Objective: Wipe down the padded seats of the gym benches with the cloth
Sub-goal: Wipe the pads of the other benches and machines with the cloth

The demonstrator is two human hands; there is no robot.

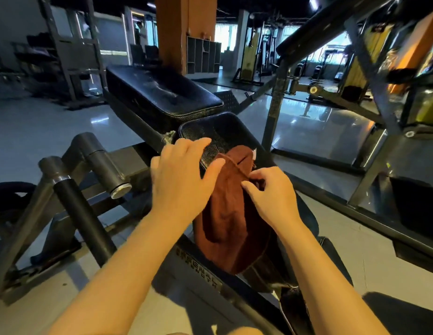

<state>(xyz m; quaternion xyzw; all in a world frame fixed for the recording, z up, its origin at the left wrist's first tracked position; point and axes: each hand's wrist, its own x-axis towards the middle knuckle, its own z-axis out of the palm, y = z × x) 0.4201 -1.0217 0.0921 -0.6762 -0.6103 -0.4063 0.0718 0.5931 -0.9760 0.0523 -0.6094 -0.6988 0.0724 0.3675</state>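
Head view, cloth: brown cloth (231,221) draped over near end of black padded seat (220,131), hanging down toward bench frame (198,281).
Head view, left hand (184,175): fingers spread and nearly straight, resting on seat's left edge, fingertips touching cloth's upper left; gripping nothing.
Head view, right hand (271,192): fingers curled, pinching a fold at cloth's upper right edge.
Head view, backrest pad (162,93): black, tilted, just beyond seat.
Head view, surroundings: orange pillar (184,30) behind; glossy tiled floor (41,131).
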